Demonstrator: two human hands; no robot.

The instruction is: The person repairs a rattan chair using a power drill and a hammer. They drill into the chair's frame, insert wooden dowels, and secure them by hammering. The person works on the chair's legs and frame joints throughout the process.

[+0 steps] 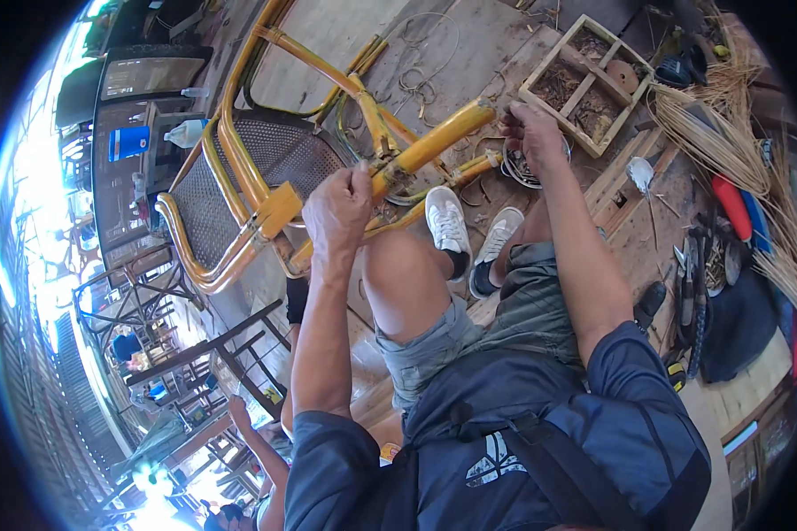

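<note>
A yellow-brown rattan chair frame (232,168) with a woven cane panel (279,146) lies tipped over in front of me to the left. My left hand (338,211) is closed around one of its thick poles, close to a wrapped joint. From there the pole (447,134) slants up to the right, toward my right hand (535,133). That hand hangs just past the pole's end, apart from it, its fingers loosely bent with nothing visible in them. Below it sits a round bowl (524,181) of small pieces, partly hidden by the hand and wrist.
A divided wooden box (598,146) holds scraps and a roll beyond my right hand. Bundled cane strips (713,146), a red-handled tool (731,208) and pliers (684,265) lie at the right. Another person's arm (259,442) shows at lower left, beside dark furniture frames (212,350).
</note>
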